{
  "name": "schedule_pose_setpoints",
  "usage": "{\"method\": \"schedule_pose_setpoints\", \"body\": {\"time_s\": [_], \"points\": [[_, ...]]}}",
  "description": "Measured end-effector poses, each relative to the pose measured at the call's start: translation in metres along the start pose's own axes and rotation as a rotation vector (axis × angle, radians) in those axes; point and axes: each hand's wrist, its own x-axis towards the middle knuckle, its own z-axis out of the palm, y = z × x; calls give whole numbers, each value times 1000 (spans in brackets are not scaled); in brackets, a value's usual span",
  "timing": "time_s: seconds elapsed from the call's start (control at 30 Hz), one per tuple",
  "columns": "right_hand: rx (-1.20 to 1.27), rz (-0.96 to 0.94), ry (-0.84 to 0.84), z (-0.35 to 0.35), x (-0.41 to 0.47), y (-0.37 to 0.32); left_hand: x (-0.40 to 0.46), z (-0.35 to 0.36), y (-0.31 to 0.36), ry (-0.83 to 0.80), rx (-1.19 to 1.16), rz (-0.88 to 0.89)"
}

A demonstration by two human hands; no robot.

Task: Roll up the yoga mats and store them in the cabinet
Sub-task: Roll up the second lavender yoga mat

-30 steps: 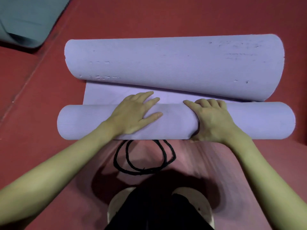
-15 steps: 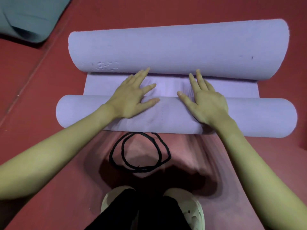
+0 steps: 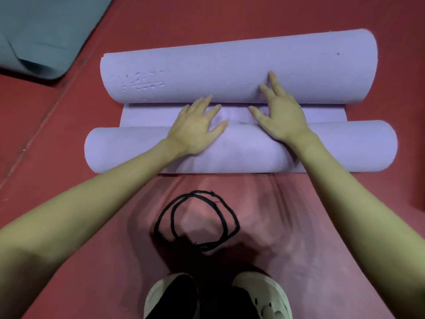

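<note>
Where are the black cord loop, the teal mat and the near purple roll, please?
black cord loop [image 3: 232, 223]: head view, right strand.
teal mat [image 3: 46, 31]: head view, flat top.
near purple roll [image 3: 128, 150]: head view, left part.

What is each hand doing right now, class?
Left hand: open, fingers spread, pressing on the purple mat.
Right hand: open, fingers straight, pressing on the same mat.

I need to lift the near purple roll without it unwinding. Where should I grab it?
Probably around the middle of the near roll, hands spread apart, coming from above on the person's side. It is a long cylinder lying crosswise, still joined by a flat strip to the far roll, so both rolls likely need gathering together first.
</note>
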Motion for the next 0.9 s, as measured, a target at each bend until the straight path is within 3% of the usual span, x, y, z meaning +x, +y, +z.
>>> {"method": "schedule_pose_setpoints", "body": {"time_s": [0.2, 0.33, 0.4, 0.53, 0.7, 0.9], "points": [[10, 9, -15, -1, -8, -5, 37, -4, -15, -88, -50, -14], [-126, -125, 30, 5, -26, -18, 57, -7, -21, -161, -90, -56], [-217, -156, -40, 4, -31, -21, 65, -7, -25, -148, -71, -60], [-405, -128, -340, -8, -17, -25, 72, -9, -27, -126, -42, -69], [-367, -138, -327, -12, -8, -23, 58, -14, -21, -131, -24, -41], [-329, -130, -355, -17, -28, -34, 13, -23, -20, -289, -18, -9]]}}
